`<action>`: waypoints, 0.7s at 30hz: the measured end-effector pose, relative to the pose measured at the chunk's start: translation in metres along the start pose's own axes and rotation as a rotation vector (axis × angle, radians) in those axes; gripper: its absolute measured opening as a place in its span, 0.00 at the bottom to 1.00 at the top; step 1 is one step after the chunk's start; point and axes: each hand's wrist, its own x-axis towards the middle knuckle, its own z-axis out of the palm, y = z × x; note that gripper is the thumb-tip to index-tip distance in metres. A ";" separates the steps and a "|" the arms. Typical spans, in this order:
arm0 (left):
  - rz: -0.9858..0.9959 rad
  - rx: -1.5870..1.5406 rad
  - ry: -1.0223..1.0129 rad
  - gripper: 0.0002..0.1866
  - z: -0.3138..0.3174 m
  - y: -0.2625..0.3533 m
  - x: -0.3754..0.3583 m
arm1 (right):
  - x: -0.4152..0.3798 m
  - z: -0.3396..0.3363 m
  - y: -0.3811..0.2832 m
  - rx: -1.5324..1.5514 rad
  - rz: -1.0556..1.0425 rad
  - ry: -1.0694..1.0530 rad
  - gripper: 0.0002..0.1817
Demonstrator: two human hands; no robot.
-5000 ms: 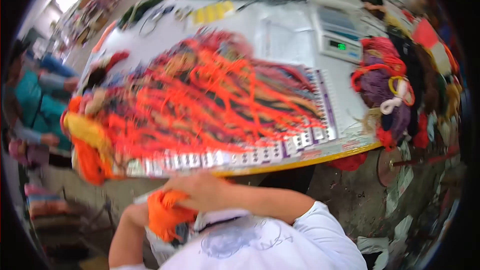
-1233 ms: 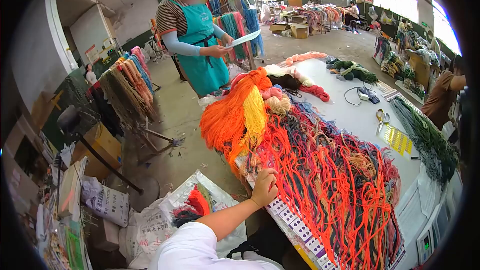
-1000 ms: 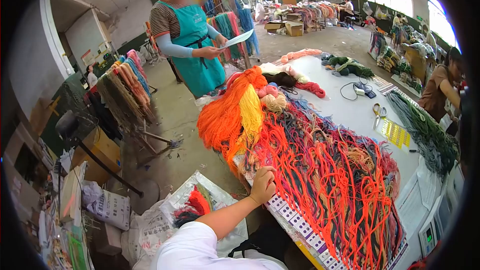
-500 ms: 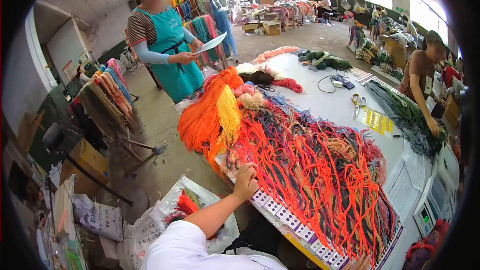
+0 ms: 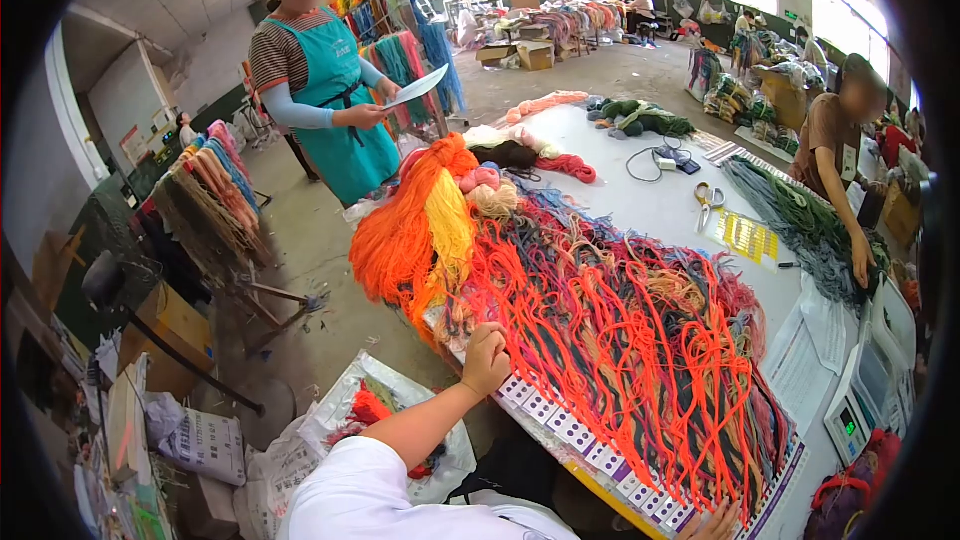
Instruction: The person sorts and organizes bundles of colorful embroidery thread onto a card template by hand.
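Note:
Long orange-red and dark multicoloured yarn strands (image 5: 620,360) lie across the table. Their near ends run along a white punched card strip (image 5: 580,435) with dark dots or holes. My left hand (image 5: 487,360) is at the left end of this strip, fingers curled against the yarn; what is between the fingertips is hidden. At the bottom edge, my right hand (image 5: 712,522) lies at the strip's other end, its fingers stretched out over card and yarn ends. Beyond my left hand is a heap of orange yarn (image 5: 405,230) with a yellow hank (image 5: 449,225).
A co-worker in a teal apron (image 5: 335,100) stands holding a sheet (image 5: 415,88). Another person (image 5: 845,140) handles green yarn (image 5: 800,215) at right. Scissors (image 5: 708,202), a yellow label sheet (image 5: 745,237) and a digital scale (image 5: 850,425) are on the table. A white sack (image 5: 290,470) is below left.
My left hand has shifted very slightly, its fingers still curled at the yarn edge. The right hand shows a little more at the bottom. The view has moved slightly.

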 end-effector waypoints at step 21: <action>0.000 0.041 -0.183 0.07 0.009 -0.022 0.000 | -0.004 0.009 0.007 0.211 0.189 -0.318 0.33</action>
